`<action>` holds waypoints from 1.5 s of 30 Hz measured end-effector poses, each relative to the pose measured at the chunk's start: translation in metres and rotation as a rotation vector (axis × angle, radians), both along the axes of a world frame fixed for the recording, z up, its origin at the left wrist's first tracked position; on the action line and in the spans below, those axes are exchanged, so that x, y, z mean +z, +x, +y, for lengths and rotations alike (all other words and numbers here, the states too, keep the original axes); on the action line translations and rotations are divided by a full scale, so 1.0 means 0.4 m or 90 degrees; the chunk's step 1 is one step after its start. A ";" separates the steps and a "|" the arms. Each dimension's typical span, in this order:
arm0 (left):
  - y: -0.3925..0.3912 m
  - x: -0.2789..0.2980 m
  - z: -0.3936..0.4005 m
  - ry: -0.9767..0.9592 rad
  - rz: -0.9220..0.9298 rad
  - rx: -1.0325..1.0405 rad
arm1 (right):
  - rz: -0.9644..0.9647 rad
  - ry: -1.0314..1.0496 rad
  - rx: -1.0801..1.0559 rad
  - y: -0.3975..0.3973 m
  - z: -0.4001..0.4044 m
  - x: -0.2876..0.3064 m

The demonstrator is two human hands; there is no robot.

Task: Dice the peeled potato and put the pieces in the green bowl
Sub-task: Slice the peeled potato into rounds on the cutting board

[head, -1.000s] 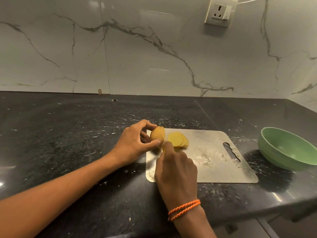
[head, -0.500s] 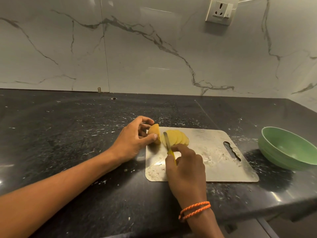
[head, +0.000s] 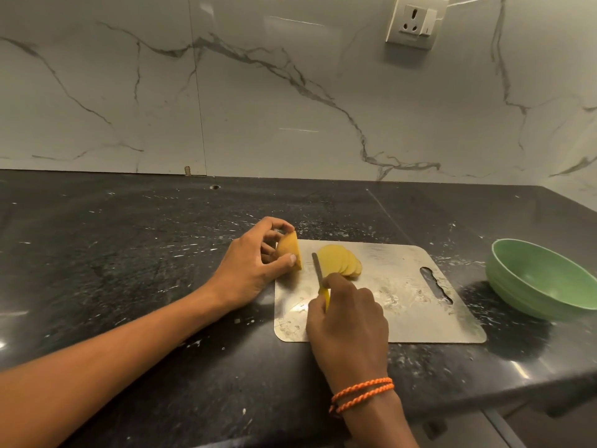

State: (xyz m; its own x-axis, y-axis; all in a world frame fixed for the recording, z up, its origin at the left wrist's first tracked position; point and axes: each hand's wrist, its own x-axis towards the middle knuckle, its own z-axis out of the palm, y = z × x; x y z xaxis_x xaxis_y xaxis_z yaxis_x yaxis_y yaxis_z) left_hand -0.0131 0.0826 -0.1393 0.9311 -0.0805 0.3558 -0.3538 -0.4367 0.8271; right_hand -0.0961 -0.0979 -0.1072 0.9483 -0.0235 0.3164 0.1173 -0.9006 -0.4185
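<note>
Head view looks down on a black, speckled stone desk [head: 129, 253], glossy and streaked with pale marks. A thin rectangular cutting board [head: 403, 305] of dull, scratched metal lies on it, corners rounded, with a wavy handle slot near its right end. At the board's left edge the left hand [head: 248, 270] pinches the uncut potato end [head: 289, 250], a smooth yellow dome with a flat cut face, between curled fingers above and the thumb below. Just beside it, a fan of round, thin potato slices [head: 339, 261] leans overlapping on the board. The right hand [head: 347, 321], an orange twisted cord bracelet [head: 361, 394] at its wrist, is curled round the yellow handle of a knife [head: 318, 270] whose narrow grey blade points away between the end piece and the slices. The green bowl [head: 542, 279], matte, round and shallow, sits on the desk well apart, to the right of the board. Behind rises a white marble-veined wall [head: 290, 92] with a white socket [head: 415, 22].
</note>
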 end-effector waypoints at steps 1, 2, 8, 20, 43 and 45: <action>-0.002 0.000 -0.002 0.015 -0.002 0.002 | -0.005 0.010 0.006 0.002 -0.002 0.001; -0.003 0.000 -0.004 0.030 -0.007 0.002 | -0.014 0.025 0.014 0.003 -0.003 0.000; -0.005 0.004 -0.006 0.033 -0.019 0.000 | -0.142 0.034 0.043 0.016 0.011 -0.007; -0.010 0.011 -0.008 0.007 -0.008 0.007 | -0.194 -0.030 0.055 0.037 0.038 -0.007; -0.002 0.010 0.001 -0.068 0.057 -0.025 | 0.097 0.282 -0.005 0.061 -0.015 -0.033; -0.007 0.013 -0.001 -0.089 0.048 -0.028 | 0.079 0.262 -0.013 0.061 -0.012 -0.034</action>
